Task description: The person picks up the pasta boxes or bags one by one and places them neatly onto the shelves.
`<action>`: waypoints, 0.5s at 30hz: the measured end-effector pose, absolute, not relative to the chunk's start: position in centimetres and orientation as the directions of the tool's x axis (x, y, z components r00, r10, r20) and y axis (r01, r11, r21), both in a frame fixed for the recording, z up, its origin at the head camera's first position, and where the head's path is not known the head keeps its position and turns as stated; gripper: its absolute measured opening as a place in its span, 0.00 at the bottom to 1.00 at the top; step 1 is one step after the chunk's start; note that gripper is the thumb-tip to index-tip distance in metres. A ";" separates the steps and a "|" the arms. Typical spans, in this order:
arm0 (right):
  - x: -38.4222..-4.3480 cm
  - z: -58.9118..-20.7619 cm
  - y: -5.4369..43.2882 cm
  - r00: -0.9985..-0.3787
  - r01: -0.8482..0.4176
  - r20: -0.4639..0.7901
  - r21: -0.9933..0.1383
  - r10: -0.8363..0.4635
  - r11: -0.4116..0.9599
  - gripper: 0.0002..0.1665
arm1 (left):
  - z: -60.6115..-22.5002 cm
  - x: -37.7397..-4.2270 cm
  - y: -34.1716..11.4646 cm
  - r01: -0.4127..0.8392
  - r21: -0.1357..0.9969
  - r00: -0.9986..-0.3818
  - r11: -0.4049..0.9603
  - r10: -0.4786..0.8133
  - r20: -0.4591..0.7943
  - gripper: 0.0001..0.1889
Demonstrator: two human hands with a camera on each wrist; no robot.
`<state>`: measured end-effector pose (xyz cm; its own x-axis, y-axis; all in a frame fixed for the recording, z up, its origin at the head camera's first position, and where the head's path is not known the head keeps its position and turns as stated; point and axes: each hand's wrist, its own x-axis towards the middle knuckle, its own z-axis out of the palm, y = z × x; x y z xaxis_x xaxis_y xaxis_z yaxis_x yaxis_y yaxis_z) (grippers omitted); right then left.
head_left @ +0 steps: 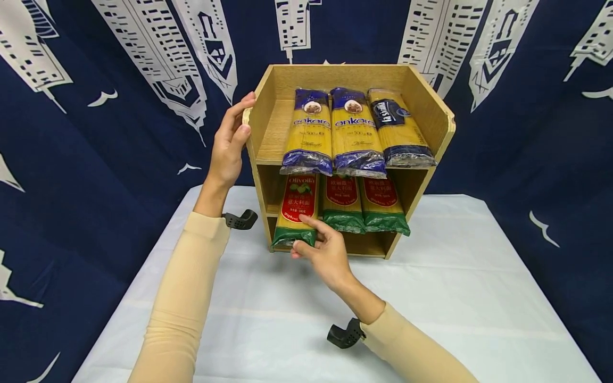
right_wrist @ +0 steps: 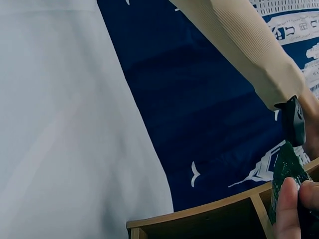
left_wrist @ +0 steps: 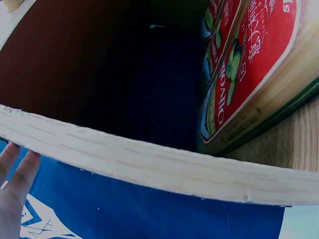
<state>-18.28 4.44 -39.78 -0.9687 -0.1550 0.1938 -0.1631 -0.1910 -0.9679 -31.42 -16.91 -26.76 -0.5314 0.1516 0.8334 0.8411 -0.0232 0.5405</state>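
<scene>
A wooden shelf unit (head_left: 268, 117) stands on the table. My left hand (head_left: 229, 146) rests against its left side panel near the top front corner; in the left wrist view, straight fingers (left_wrist: 22, 174) touch the panel's outer face. On the lower level, my right hand (head_left: 328, 255) pinches the green bottom end of the leftmost spaghetti packet (head_left: 299, 199), thumb below and index finger over its red label. That end sticks out past the shelf front. In the right wrist view, finger and thumb hold the green wrapper (right_wrist: 289, 167). Two like packets (head_left: 342, 199) lie beside it.
On the upper level lie two blue-and-yellow ankara pasta packets (head_left: 308, 130) and another yellow pasta packet (head_left: 399, 127) with a dark label. A white cloth (head_left: 268, 319) covers the table. Behind hangs a dark blue curtain (head_left: 143, 133) with white building prints.
</scene>
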 end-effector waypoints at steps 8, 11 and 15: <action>-17.4 -39.4 5.3 -0.966 -0.108 0.133 -0.987 -0.222 -0.121 0.34 | -26.9 -31.5 -17.1 0.844 0.536 -0.527 -0.022 0.151 0.837 0.28; -16.9 -39.3 5.8 -0.954 -0.093 0.120 -0.990 -0.275 -0.108 0.34 | -26.9 -31.5 -17.1 0.846 0.532 -0.523 -0.030 0.148 0.840 0.28; -16.1 -39.2 6.3 -0.935 -0.081 0.114 -0.991 -0.337 -0.108 0.35 | -26.9 -31.6 -17.0 0.848 0.529 -0.518 -0.043 0.148 0.842 0.28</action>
<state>-16.10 6.33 -39.18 -0.9345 -0.3373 0.1136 -0.0814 -0.1082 -0.9908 -31.64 -17.04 -26.87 -0.5183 0.1478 0.8423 0.8475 -0.0431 0.5290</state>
